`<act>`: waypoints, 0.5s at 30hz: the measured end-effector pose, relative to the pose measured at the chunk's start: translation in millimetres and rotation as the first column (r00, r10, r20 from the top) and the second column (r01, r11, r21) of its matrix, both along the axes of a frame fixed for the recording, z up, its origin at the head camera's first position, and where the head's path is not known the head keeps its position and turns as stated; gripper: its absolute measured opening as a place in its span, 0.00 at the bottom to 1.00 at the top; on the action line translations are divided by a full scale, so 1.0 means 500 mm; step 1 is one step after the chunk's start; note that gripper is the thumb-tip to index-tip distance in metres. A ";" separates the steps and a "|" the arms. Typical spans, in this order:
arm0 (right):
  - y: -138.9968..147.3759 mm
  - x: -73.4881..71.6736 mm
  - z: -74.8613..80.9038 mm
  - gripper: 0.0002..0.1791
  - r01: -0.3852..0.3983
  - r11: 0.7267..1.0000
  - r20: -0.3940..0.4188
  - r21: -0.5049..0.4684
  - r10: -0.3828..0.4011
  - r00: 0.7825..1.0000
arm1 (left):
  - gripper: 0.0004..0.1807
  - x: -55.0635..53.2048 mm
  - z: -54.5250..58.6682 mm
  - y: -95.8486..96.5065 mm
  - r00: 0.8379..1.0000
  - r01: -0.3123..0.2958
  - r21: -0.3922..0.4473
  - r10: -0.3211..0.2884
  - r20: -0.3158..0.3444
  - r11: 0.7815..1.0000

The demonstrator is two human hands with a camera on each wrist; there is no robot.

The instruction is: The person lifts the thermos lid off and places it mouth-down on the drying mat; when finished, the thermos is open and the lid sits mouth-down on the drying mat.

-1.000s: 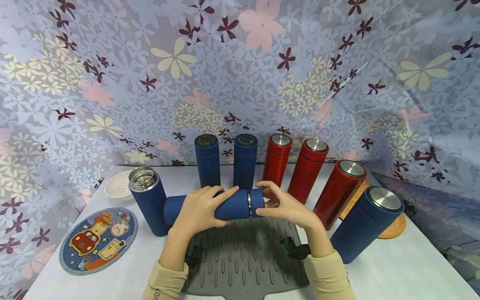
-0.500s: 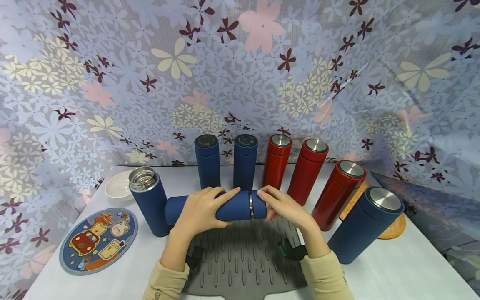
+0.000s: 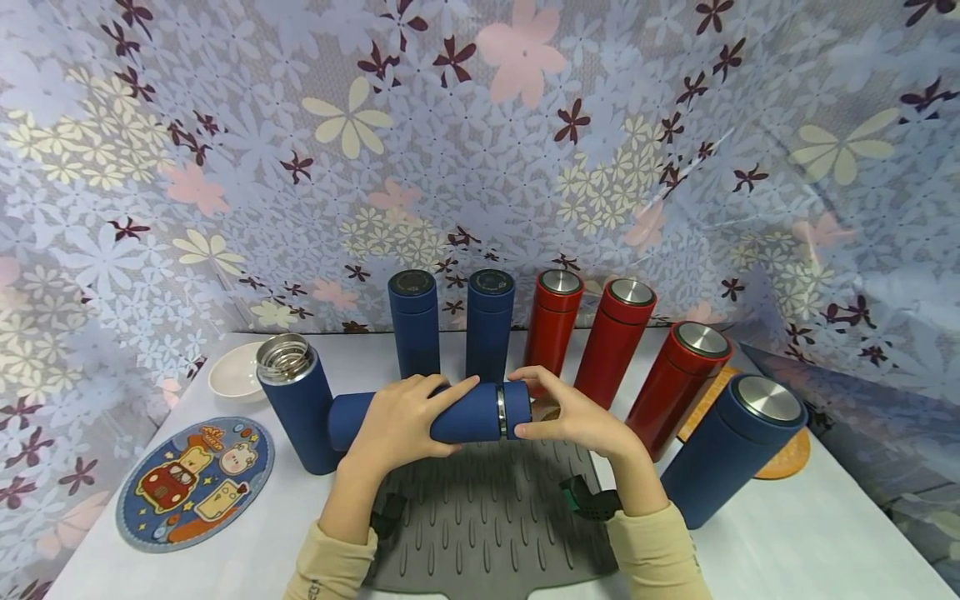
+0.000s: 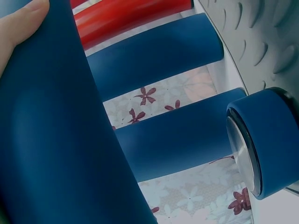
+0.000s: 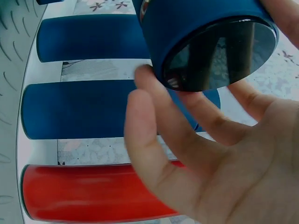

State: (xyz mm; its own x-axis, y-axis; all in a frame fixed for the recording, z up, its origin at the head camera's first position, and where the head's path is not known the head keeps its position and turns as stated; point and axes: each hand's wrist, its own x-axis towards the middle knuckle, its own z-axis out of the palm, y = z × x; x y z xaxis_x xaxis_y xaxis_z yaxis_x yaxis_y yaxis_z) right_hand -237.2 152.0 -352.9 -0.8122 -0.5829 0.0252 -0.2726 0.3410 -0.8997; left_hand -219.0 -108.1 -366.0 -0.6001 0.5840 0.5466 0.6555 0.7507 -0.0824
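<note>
Held item: blue bottle, lying level above the far part of the grey mat; a silvery band shows beside its blue cap, whose end face is dark and glossy.

Left hand: wrapped round the bottle's body, thumb and forefinger spread. Right hand: fingers bent around the cap, forefinger and thumb parted on its far and near sides. Changed from half a second ago: that thumb and forefinger were not parted so, the fingers lying closer over the cap's upper side. Bottle, left hand and standing pieces: practically unmoved.

Left of the mat: uncapped blue bottle, upright, steel neck; white dish; round blue coaster with cartoon figures.

Beyond the mat: two dark-topped blue bottles; two red bottles, steel tops.

Right of the mat: third red bottle; steel-topped blue bottle; orange-brown round board, partly hidden.

At the mat's edge, left wrist view: loose blue cap with metallic disc.

Writing: ring print on the dark tops, small lettering on the coaster and letters on the left cuff, all illegible.
</note>
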 end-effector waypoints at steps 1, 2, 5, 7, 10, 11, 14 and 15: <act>0.000 0.000 0.000 0.37 -0.010 1.000 -0.017 -0.003 0.010 1.000 | 0.48 0.000 0.000 0.000 1.000 0.000 0.001 0.000 0.001 1.000; -0.001 0.000 0.000 0.37 -0.019 1.000 -0.034 -0.007 0.018 0.999 | 0.48 0.000 0.000 0.000 1.000 0.001 0.005 -0.001 0.002 1.000; -0.001 0.001 0.001 0.40 -0.033 0.999 -0.063 -0.020 0.032 0.997 | 0.48 0.001 -0.001 -0.001 1.000 0.003 0.012 -0.003 0.004 1.000; -0.002 0.002 0.002 0.41 -0.039 0.999 -0.059 -0.025 0.037 0.998 | 0.48 0.001 -0.001 -0.001 1.000 0.004 0.015 -0.004 0.002 1.000; -0.002 0.003 0.003 0.42 -0.031 0.999 -0.010 -0.028 0.031 0.999 | 0.47 0.001 -0.001 -0.001 1.000 0.008 0.020 -0.008 -0.007 1.000; -0.002 0.003 0.004 0.41 -0.020 0.999 0.018 -0.030 0.021 1.000 | 0.47 0.001 -0.001 0.000 1.000 0.010 0.022 -0.009 -0.010 1.000; -0.006 0.002 0.005 0.34 0.039 0.999 0.126 -0.037 -0.034 0.992 | 0.48 0.000 -0.001 0.000 1.000 0.013 0.026 -0.012 -0.017 1.000; -0.007 0.002 0.005 0.33 0.060 0.998 0.157 -0.035 -0.054 0.986 | 0.48 0.000 -0.001 0.000 1.000 0.013 0.027 -0.013 -0.018 1.000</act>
State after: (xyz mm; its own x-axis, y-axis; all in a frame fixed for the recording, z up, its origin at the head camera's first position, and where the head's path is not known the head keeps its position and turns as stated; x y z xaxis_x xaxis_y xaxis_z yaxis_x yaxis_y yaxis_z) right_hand -236.3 148.6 -350.4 -0.8396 -0.5369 -0.0822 -0.1092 0.3151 -0.9428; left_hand -219.2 -108.0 -366.7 -0.5824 0.5764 0.5733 0.6637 0.7443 -0.0741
